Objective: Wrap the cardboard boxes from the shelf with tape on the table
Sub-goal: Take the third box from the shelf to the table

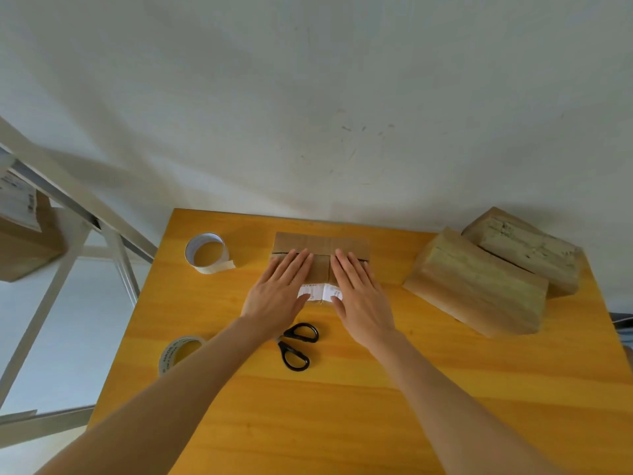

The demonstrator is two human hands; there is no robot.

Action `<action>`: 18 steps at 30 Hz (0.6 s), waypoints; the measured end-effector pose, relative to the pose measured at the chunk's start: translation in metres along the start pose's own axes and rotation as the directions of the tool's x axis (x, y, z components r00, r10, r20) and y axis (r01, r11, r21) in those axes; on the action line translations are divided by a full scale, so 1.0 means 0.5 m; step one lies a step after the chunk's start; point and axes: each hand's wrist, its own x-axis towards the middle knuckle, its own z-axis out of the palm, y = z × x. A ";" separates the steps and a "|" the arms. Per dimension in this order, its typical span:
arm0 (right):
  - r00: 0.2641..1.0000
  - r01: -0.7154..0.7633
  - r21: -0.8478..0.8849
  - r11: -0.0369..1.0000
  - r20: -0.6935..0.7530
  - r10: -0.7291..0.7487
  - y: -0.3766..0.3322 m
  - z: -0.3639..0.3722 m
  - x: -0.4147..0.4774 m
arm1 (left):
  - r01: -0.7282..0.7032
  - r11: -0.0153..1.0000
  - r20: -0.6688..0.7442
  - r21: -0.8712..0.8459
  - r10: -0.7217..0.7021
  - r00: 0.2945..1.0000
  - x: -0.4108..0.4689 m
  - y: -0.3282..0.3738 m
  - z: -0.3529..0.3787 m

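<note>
Left edge: one cardboard box sits on the shelf, seemingly unwrapped.
Table, left side: far tape roll; near tape roll at the rim.
Centre: left hand and right hand, fingers straight, press flat on a small box; wrapping looks underway.
Right: two wrapped boxes crowd the upper-right corner.
Open room: bare tabletop, lower frame, below the scissors.

nothing legible, white label on cardboard box too small to read, tape roll lettering blurred
</note>
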 end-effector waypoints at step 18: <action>0.994 -0.105 0.122 0.987 0.048 0.099 -0.029 -0.027 0.006 | -0.037 0.966 0.059 -0.257 0.054 0.997 0.003 -0.028 0.007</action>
